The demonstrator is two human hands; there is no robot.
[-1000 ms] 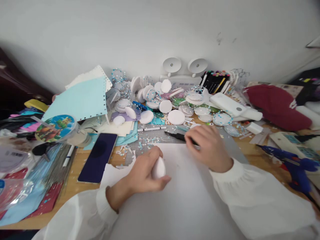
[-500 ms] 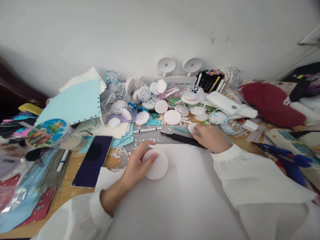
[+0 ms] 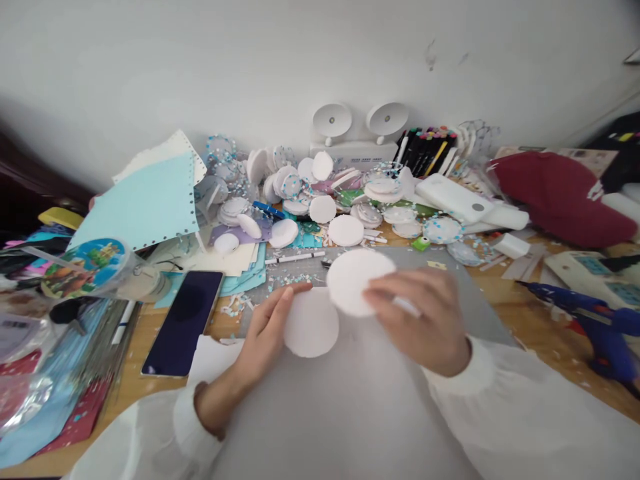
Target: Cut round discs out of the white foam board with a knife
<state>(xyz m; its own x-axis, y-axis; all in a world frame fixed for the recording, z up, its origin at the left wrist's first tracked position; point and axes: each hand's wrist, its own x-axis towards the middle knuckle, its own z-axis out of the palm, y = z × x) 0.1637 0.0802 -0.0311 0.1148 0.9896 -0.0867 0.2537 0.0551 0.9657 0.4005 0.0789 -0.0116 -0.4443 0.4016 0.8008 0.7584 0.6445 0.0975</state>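
Note:
A round white disc (image 3: 311,325) is in my left hand (image 3: 267,330), its left edge against the fingers. My right hand (image 3: 425,313) pinches another white disc (image 3: 357,283) by its right edge, up and to the right of the first, and the two discs nearly meet in view. Below both hands spreads a large white sheet (image 3: 340,413). Behind them, a grey cutting mat (image 3: 463,287) shows, with a white pen (image 3: 296,258) and small paper scraps on it. The black tool beyond the right disc is mostly hidden.
Many white discs (image 3: 346,230) and blue-beaded rings pile up along the wall. A phone (image 3: 183,323), a lidded cup (image 3: 87,267) and blue paper (image 3: 143,200) sit left. To the right are a blue glue gun (image 3: 590,320), a power strip (image 3: 575,267) and a red cap (image 3: 555,190).
My right hand has lifted a disc from the far side of the mat and brought it nearer, beside the other disc. The fingers of my left hand have shifted toward the disc's left edge.

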